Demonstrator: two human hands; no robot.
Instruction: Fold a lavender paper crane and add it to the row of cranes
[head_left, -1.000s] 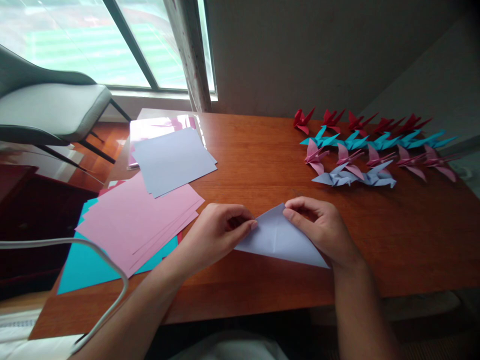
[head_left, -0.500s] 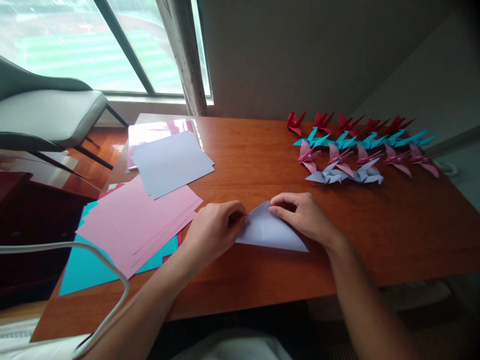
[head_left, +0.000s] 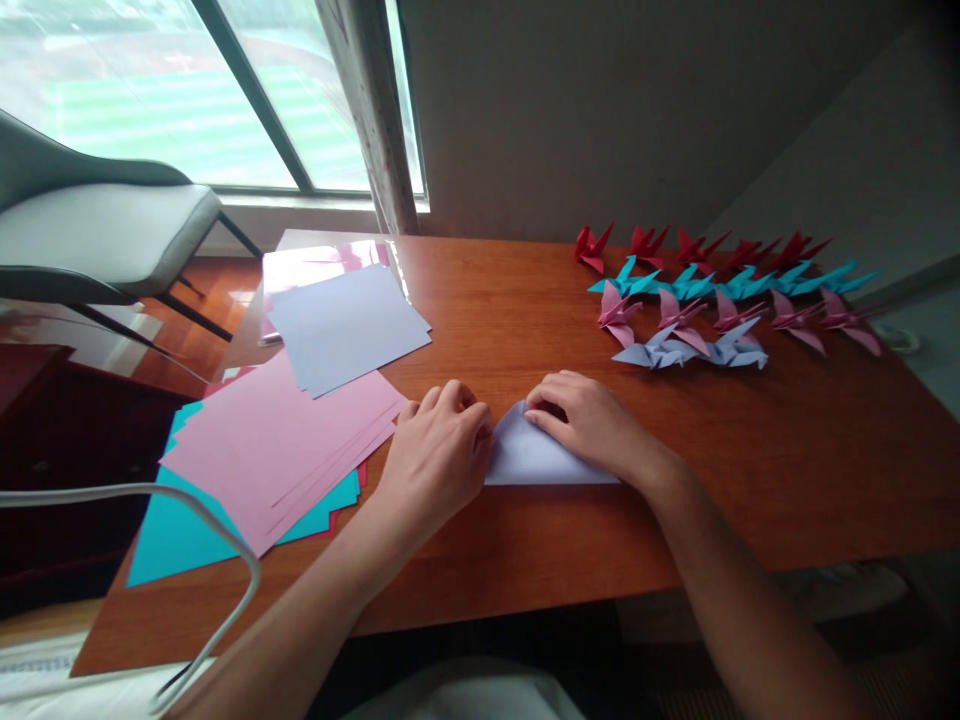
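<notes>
A pale lavender sheet of paper (head_left: 541,455), folded into a triangle, lies near the table's front edge with its long side toward me. My left hand (head_left: 442,440) has its fingers curled on the paper's left side and covers that corner. At the top point, my right hand (head_left: 589,420) pinches the paper between thumb and fingers, its wrist over the right part. Behind and to the right stand rows of folded paper cranes: red cranes (head_left: 592,247), turquoise cranes (head_left: 628,279), pink cranes (head_left: 616,315) and lavender cranes (head_left: 660,350).
Left of my hands lie loose pink sheets (head_left: 277,440) over turquoise sheets (head_left: 176,535), with lavender sheets (head_left: 352,325) behind on a shiny plastic packet (head_left: 315,263). A white cable (head_left: 187,500) arcs at the lower left. A chair (head_left: 112,225) stands by the window.
The folded paper has turned slightly, so its long edge now runs level. My left hand has shifted a little and my right hand has moved slightly left and away from me.
</notes>
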